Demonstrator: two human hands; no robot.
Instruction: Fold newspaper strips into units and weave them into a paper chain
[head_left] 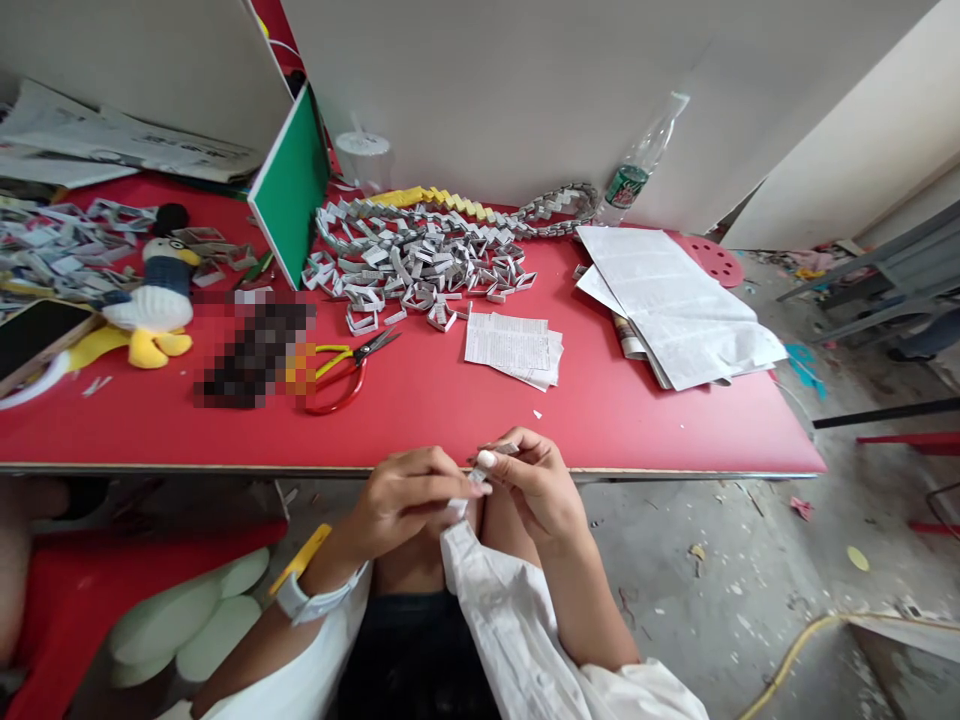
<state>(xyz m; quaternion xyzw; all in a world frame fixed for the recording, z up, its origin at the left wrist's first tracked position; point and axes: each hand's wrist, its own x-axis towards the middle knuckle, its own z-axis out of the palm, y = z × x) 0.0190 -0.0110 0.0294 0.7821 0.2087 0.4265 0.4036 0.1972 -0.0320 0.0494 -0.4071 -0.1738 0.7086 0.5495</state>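
The person wears a white garment with loose sleeves, visible below the near edge of the counter [420, 400]. The fabric is thin and creased. One fold of it rises in a narrow strip toward the hands, just under the counter edge. Dark clothing covers the lap, below the counter and between the two white sleeves.

The left wrist carries a white band [311, 603], snug, with a rounded white module on its outer side. The left hand [409, 500] and the right hand [536, 490] are bare, without gloves or rings. One fingernail of the right hand, nearest the counter edge, is painted white. Both forearms are uncovered from wrist to sleeve.
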